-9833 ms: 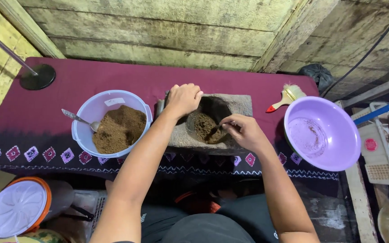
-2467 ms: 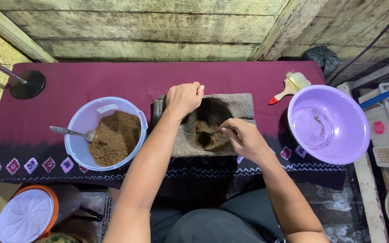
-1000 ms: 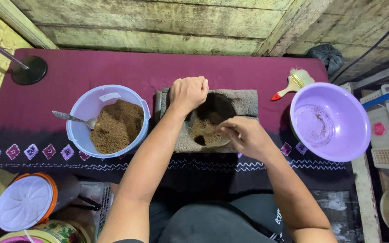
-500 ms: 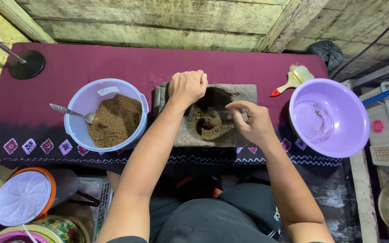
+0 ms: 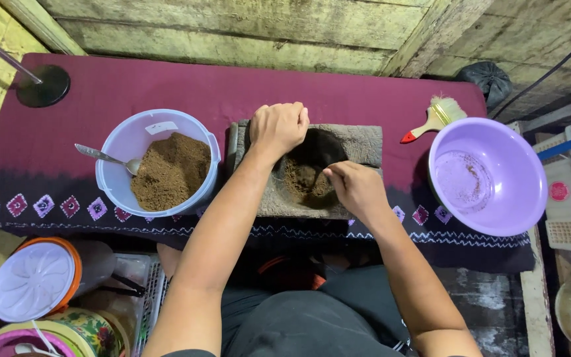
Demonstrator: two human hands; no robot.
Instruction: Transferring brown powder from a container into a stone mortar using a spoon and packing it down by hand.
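stone mortar [image 5: 365, 142] | grey, rectangular | brown powder [image 5: 304, 180] in hollow

Right hand [image 5: 358, 188] shifted since half a second ago: then raised over right rim of stone mortar [image 5: 365, 142], fingers pinched level; now lower and nearer the body, fingertips dipped toward brown powder [image 5: 305, 182] in hollow. Whether fingertips touch powder, cannot tell, hand hides it. Powder heap looks flatter than ten seconds ago, more dark hollow bare behind it. Spoon [image 5: 107, 157] in pale bucket [image 5: 156, 129]: handle lies a little differently than in oldest view.
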